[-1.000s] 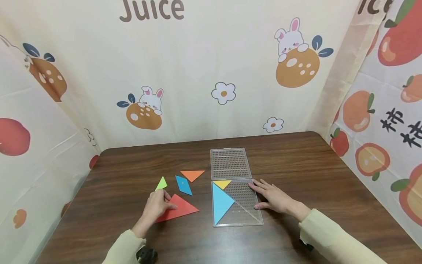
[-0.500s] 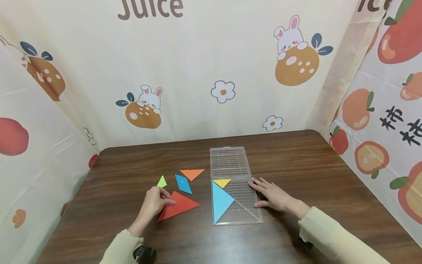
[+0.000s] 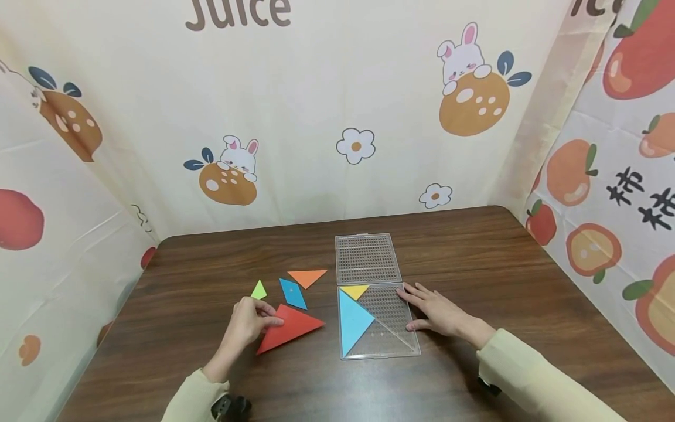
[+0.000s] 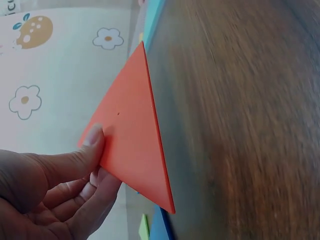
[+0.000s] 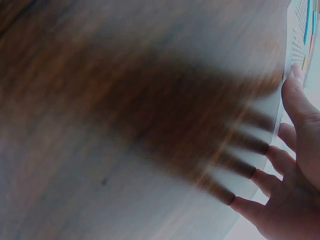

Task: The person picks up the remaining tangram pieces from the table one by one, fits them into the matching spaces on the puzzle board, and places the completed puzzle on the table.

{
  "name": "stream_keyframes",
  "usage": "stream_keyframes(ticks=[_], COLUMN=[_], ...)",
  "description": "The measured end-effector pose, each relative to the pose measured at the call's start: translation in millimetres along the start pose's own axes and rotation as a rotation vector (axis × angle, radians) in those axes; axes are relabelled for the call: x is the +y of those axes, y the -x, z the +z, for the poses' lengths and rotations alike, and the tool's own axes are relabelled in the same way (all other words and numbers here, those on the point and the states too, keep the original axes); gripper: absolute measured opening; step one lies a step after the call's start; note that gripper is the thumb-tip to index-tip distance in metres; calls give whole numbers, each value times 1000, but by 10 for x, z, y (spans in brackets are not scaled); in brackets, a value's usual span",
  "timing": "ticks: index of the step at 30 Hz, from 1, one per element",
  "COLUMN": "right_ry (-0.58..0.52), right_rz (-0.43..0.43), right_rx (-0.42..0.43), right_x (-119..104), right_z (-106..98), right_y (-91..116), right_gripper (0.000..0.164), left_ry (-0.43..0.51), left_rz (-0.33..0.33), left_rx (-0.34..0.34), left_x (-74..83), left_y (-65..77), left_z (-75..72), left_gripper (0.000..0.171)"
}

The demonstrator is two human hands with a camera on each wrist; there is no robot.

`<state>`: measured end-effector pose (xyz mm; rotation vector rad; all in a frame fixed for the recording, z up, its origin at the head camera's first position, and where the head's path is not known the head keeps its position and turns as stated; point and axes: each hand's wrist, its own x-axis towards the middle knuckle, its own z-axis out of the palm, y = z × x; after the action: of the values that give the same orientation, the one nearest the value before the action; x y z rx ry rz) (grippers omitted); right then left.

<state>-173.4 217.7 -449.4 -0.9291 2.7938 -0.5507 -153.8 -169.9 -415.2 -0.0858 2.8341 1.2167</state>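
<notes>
Compared with the picture from a second ago, the red triangle [image 3: 292, 328] is sitting a little further right in the scene, its right corner now pointing closer to the clear case [image 3: 377, 349]. The left hand [image 3: 245, 321] is pinching it by its left edge; the grip is closing thumb against fingers with only the thin piece between them, and the left wrist view is showing the piece tilted up. The right hand [image 3: 435, 313] is keeping its earlier place, its grip spreading loosely without holding anything, fingers and thumb resting at the case's right edge.

The light blue triangle [image 3: 353, 325] and the yellow triangle [image 3: 355, 291] are still lying in the case's near half, at its left and its far left corner, while the far half [image 3: 367, 258] is lying folded back. Beyond the red piece, the green triangle [image 3: 259, 290], the blue parallelogram [image 3: 293, 294] and the orange triangle [image 3: 308, 278] are staying where they were, the orange one lying farthest.

The dark brown wood-grain surface [image 3: 211, 269] is catching a pale gleam on its near side. Behind it a cream cloth [image 3: 300, 88] is hanging, showing rabbits, flowers and the word "Juice"; on the right, a white cloth [image 3: 587, 126] is showing red and orange fruit
</notes>
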Motion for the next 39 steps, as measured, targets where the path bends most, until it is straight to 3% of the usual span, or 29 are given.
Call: stream_keyframes(ticks=[18,39], right_ry=[7,13], right_rz=[-1,-7], right_rx=[-3,5], right_x=[3,-2], right_z=[12,5], right_y=[3,2], right_gripper=[72,72], left_ry=[90,79], left_rz=[44,130], left_rx=[-56,-129], left_x=[210,400], left_y=[47,61], left_z=[180,398], left_gripper=[13,14])
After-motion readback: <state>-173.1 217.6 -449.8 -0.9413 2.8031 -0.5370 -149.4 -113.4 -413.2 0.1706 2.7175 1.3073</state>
